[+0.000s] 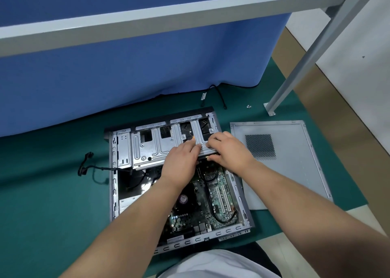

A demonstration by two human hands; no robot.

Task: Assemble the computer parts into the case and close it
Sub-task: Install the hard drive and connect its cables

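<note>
- Head view: open computer case (245,195) lies flat on the green-matted bench (52,193), side off, motherboard (219,195) exposed in the near half.
- Metal drive cage (152,147) spans the far half of the case; both hands meet at its near right edge.
- Left hand (179,166) lies over the cage edge, fingers stretched forward and pressing; no curl visible.
- Right hand (228,151) has its fingers bent down at the cage rim; whether that grip pinches the rim or a cable beneath cannot be told.
- Side panel (280,163) lies flat just right of the case, not yet fitted.
- Two loose screws (249,106) sit beyond the panel; a black cable (88,168) trails out left.
- Judgement: cage is stiff sheet steel with sharp edges, best held by its folded rims; the board below is fragile, so press on metal only. Panel looks light, thin, floppy; carry it by its long edges.
</note>
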